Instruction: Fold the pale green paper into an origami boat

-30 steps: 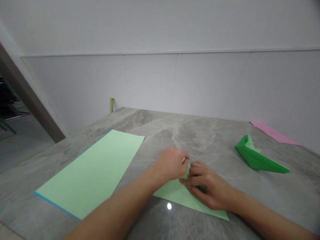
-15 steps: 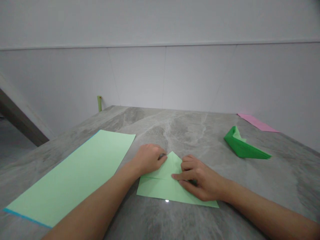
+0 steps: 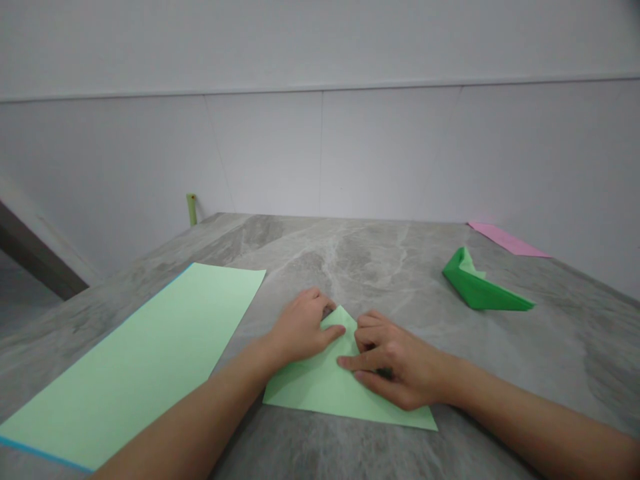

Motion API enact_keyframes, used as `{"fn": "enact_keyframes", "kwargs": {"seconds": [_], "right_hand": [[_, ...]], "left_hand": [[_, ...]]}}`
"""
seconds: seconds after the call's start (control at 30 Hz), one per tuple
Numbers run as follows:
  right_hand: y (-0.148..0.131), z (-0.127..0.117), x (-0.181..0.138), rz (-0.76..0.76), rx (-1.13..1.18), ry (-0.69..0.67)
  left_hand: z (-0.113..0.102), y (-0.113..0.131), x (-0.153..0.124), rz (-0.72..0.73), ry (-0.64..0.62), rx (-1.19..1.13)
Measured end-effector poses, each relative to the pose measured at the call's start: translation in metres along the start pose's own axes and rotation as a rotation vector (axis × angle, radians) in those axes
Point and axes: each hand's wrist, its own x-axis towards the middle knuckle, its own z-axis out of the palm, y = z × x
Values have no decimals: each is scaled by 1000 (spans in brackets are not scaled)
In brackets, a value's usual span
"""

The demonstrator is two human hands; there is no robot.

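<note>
A light green folded paper [image 3: 325, 390] with a pointed top lies flat on the grey marble table [image 3: 380, 260] in front of me. My left hand [image 3: 301, 328] rests on its upper left flap, fingers curled and the thumb pressed onto the paper near the tip. On the right half lies my right hand [image 3: 393, 363], index finger stretched along the middle crease and the other fingers curled. Both hands press the paper down against the table.
A long light green sheet [image 3: 135, 353] with a blue edge lies to the left. A dark green folded paper boat [image 3: 480, 287] sits at the right, a pink sheet [image 3: 505, 240] behind it by the wall. A small green post [image 3: 191, 209] stands at the far left corner.
The view has swung to the left and steadied. My left hand moved from the paper's tip down onto its left flap, and the folded point now shows between my hands.
</note>
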Motion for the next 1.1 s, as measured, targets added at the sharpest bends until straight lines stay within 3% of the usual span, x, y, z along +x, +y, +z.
{"fn": "enact_keyframes", "kwargs": {"seconds": [0.2, 0.33, 0.47, 0.63, 0.77, 1.1], "right_hand": [[-2, -1, 0, -22, -30, 9], [0, 1, -1, -37, -53, 84], [4, 4, 0, 55, -99, 320], [9, 9, -2, 369, -57, 589], [11, 11, 0, 478, 59, 561], [14, 14, 1, 355, 119, 464]], "left_hand": [[1, -3, 3, -110, -43, -371], [-1, -2, 5, -123, -120, -566], [-6, 4, 5, -183, -145, -647], [-8, 8, 2, -219, -219, -738], [-5, 12, 0, -138, -195, -745], [0, 21, -4, -21, -112, -465]]}}
